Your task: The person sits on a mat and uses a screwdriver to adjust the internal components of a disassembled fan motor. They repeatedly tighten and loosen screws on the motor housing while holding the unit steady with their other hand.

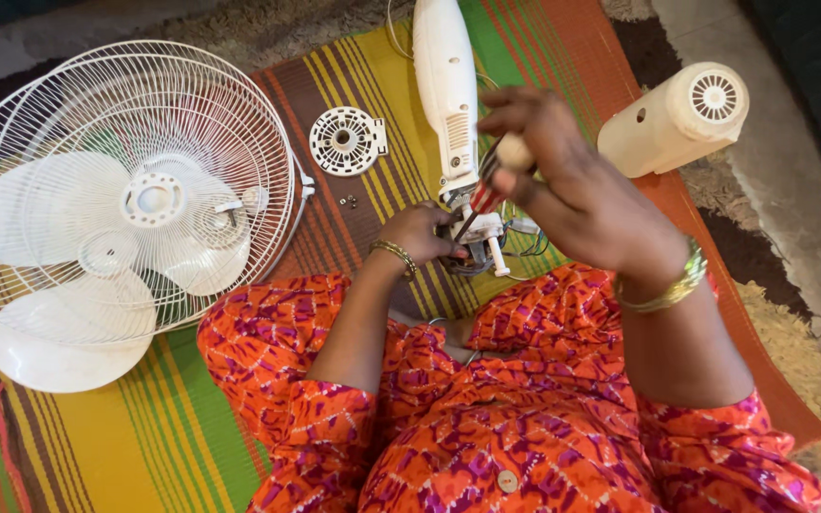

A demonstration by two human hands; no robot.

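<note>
My right hand (563, 180) grips a screwdriver (486, 185) with a red and pale handle, its tip pointing down into the fan motor (482, 242). My left hand (420, 233) holds that motor from the left side. The motor sits at the near end of a white fan neck (447, 85) that lies on the striped mat (144, 437), with coloured wires showing beside it. Both wrists wear gold bangles. My knees in orange patterned cloth are just below the motor.
A white fan grille (49, 114) with loose blades (59, 351) lies at the left. A round white vented cover (346, 141) and small screws (348, 200) rest on the mat. A cream motor housing (677, 119) lies at the upper right by the mat's edge.
</note>
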